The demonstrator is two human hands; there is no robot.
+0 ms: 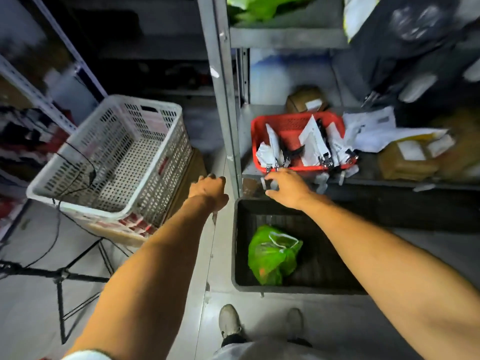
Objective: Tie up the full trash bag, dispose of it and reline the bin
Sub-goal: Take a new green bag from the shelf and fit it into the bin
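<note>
A tied green trash bag [272, 255] lies inside a black plastic crate [237, 242] on the floor under the shelf. My left hand [209, 189] is stretched out beside the grey shelf post, fingers curled downward, with nothing seen in it. My right hand [287, 187] reaches over the crate's far rim, just below the front edge of a red basket [259, 126]; its fingers are spread and hold nothing. Both hands are above and beyond the green bag, not touching it.
A white perforated basket [114, 154] sits on a stack at the left, above a black folding stand [62, 276]. A grey metal shelf post [223, 100] rises between my hands. Parcels and papers [384, 131] fill the shelf. More green plastic [262, 6] lies on the upper shelf.
</note>
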